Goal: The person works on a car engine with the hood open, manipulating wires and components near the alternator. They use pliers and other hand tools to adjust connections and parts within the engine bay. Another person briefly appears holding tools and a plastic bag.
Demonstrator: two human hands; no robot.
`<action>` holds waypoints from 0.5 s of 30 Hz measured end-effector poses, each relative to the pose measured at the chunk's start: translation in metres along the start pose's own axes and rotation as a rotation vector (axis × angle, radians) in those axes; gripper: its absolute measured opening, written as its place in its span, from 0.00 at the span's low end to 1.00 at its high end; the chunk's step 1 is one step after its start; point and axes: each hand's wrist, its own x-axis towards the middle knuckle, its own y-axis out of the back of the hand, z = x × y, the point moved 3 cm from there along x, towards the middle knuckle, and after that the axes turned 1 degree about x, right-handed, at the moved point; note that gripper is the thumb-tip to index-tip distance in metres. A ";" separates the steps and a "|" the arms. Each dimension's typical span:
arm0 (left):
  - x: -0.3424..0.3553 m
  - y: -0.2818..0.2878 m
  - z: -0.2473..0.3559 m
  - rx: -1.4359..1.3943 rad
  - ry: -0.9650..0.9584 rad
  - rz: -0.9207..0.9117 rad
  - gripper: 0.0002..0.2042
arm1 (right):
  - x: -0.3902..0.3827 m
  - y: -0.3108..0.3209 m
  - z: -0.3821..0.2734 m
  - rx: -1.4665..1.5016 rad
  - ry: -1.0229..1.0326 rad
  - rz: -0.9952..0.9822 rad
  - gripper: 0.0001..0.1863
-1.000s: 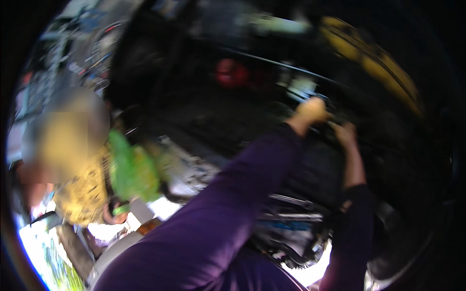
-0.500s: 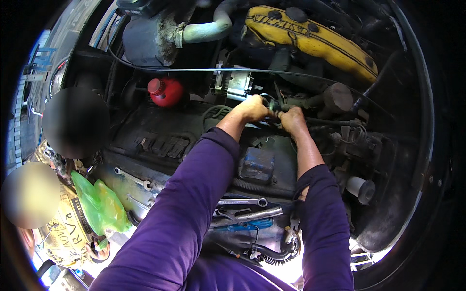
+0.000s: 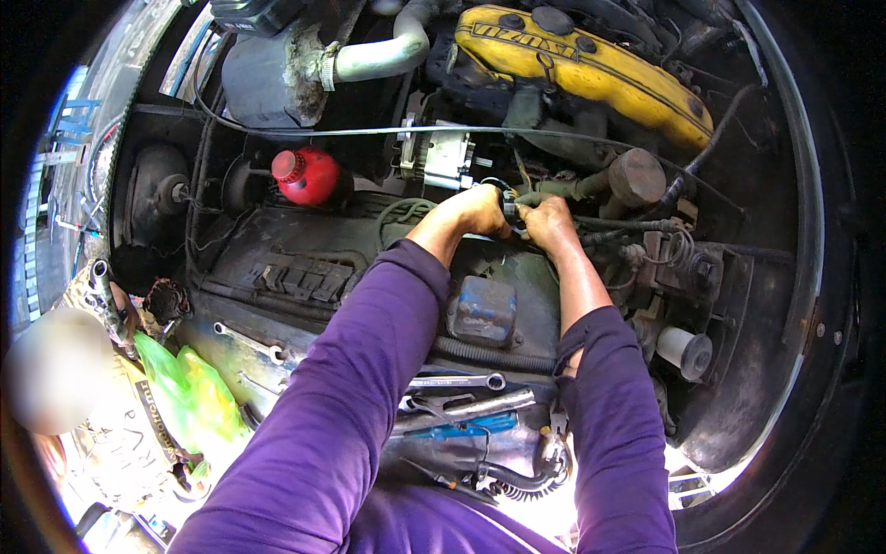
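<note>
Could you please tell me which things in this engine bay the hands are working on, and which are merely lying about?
In hand:
left hand
right hand
small hose fitting gripped between them, details unclear

Lying about:
spanner
second spanner
blue-handled tool
green bag
red cap

Open engine bay, grimy and dark; yellow valve cover (image 3: 591,65) up beyond the grip, red cap (image 3: 309,175) off left, bright daylight along the bottom edge

Spanners (image 3: 461,382) behind (below) hands (image 3: 517,214)
</note>
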 end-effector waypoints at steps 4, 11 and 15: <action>0.004 0.001 -0.009 -0.440 0.095 0.161 0.19 | 0.005 0.000 0.002 -0.133 0.070 0.031 0.12; 0.006 -0.002 -0.006 0.242 0.173 0.507 0.14 | -0.005 0.006 -0.006 -0.114 0.105 -0.012 0.15; 0.028 -0.013 -0.013 -0.098 0.308 0.348 0.13 | 0.027 0.012 0.022 -0.032 0.021 -0.041 0.09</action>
